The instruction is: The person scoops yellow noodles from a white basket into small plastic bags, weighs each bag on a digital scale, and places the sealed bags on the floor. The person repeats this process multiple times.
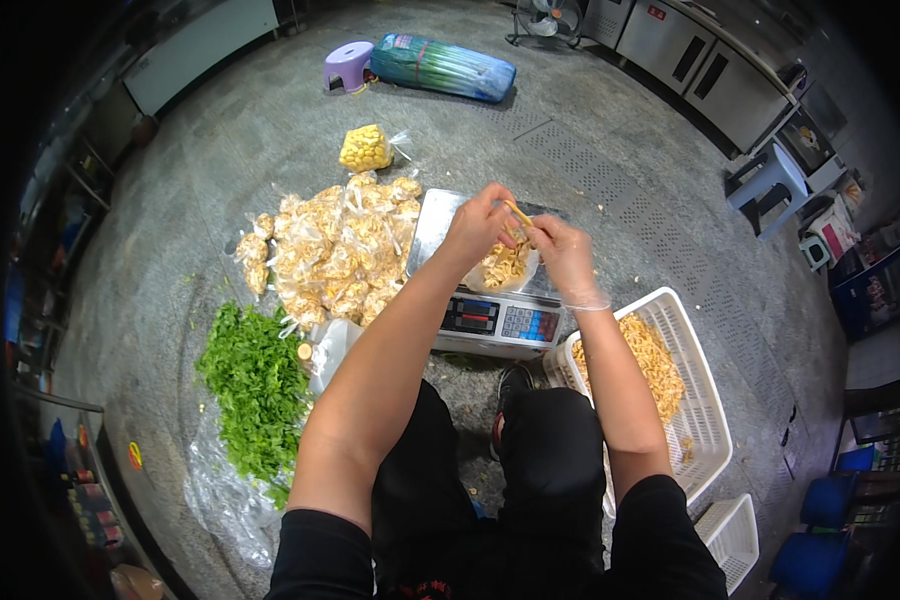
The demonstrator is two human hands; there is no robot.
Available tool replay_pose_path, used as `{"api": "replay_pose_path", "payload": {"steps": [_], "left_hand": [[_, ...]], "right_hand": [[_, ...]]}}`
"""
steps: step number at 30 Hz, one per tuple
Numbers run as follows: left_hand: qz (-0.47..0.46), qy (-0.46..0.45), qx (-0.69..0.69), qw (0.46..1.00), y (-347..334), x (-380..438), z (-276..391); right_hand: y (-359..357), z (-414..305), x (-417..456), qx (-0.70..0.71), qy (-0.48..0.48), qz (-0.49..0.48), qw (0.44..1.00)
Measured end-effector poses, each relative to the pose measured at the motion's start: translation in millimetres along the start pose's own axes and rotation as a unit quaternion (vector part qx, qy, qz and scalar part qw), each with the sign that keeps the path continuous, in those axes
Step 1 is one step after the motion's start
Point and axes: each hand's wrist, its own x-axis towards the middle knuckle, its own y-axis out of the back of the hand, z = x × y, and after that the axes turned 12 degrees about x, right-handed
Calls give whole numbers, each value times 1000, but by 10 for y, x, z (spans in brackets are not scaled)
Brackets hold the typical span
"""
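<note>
Both hands meet over the plate of a digital weighing scale (436, 225). A clear plastic bag (523, 283) of pale brown food strips (501, 264) rests on that plate. My left hand (481, 223) is bare, its fingers curled at the top of the bag. My right hand (566, 251) wears a thin clear plastic glove and pinches beside it. A thin yellow strip (519, 213) stretches between the fingertips of both hands; whether it is a food piece or a band is unclear. The fingers partly hide the bag's mouth.
Several filled bags (341, 244) lie heaped left of the scale, near chopped green leaves (251, 390). A yellow-filled bag (365, 148) stands beyond. A white plastic basket (709, 442) of food strips is at my right. Further off are a purple stool (347, 64) and a long wrapped bundle (446, 67).
</note>
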Motion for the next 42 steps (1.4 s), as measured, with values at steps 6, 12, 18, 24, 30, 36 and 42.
{"api": "replay_pose_path", "payload": {"steps": [6, 12, 18, 24, 30, 36, 42], "left_hand": [[31, 26, -54, 998, 55, 1, 96], [43, 31, -89, 995, 97, -26, 68], [32, 24, -31, 999, 70, -57, 43], [14, 13, 76, 997, 41, -21, -81], [22, -10, 177, 984, 72, -29, -217], [107, 8, 333, 937, 327, -75, -187], [121, 96, 535, 830, 277, -283, 88]], "right_hand": [[257, -121, -95, 243, -214, 33, 945], [610, -117, -618, 226, -252, 79, 938], [1105, 48, -1921, 180, -375, 31, 909], [1364, 289, -3257, -148, -419, -332, 832], [1205, 106, -2833, -189, -345, -234, 889], [929, 152, -1961, -69, -271, -155, 947], [563, -90, -895, 94, -250, -68, 961]]}}
